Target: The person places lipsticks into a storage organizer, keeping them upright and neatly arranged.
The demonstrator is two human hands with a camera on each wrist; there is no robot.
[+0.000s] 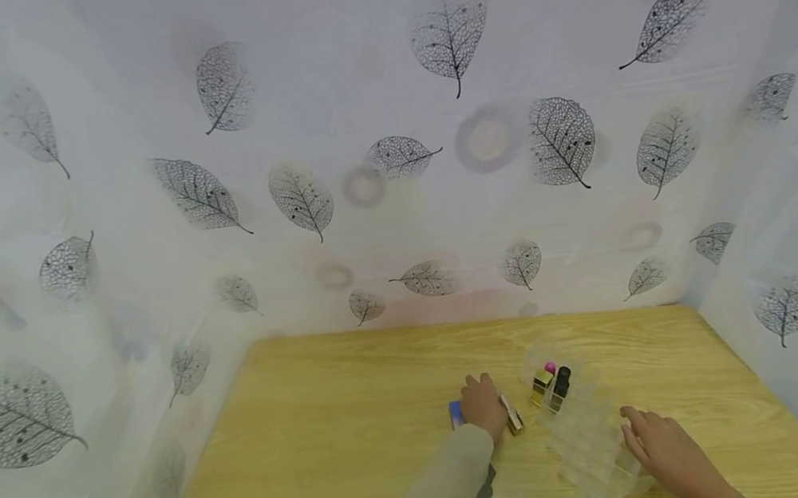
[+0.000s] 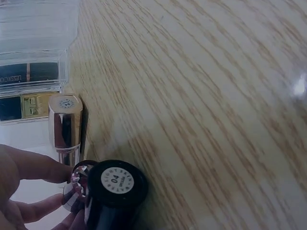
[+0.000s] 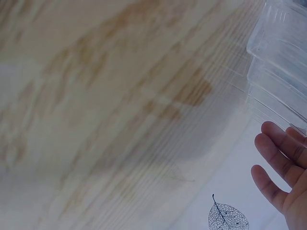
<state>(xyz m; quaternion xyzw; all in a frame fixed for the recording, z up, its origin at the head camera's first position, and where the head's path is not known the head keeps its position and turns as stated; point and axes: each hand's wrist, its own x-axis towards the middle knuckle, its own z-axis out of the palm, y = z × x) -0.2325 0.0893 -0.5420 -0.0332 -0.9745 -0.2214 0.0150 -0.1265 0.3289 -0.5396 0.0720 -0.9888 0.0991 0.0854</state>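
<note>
In the head view my left hand (image 1: 482, 406) is low over the table, between a blue item (image 1: 456, 414) and a gold-and-dark lipstick tube (image 1: 512, 415). The left wrist view shows its fingers pinching a shiny faceted lipstick tube (image 2: 79, 181). Right beside that is a black tube (image 2: 117, 184) with a round "04" label; a rose-gold tube (image 2: 65, 122) stands behind. My right hand (image 1: 671, 447), fingers spread and holding nothing, is beside a clear plastic tiered organizer (image 1: 582, 432). In the right wrist view its fingertips are near the organizer's stepped edge (image 3: 273, 91).
At its far end the organizer holds a black tube (image 1: 562, 382), a yellow-and-black item (image 1: 542, 383) and something with a pink top (image 1: 550, 367). A dark item (image 1: 485, 487) lies partly behind the left sleeve. Leaf-printed curtains (image 1: 404, 224) surround the wooden table (image 1: 328, 416).
</note>
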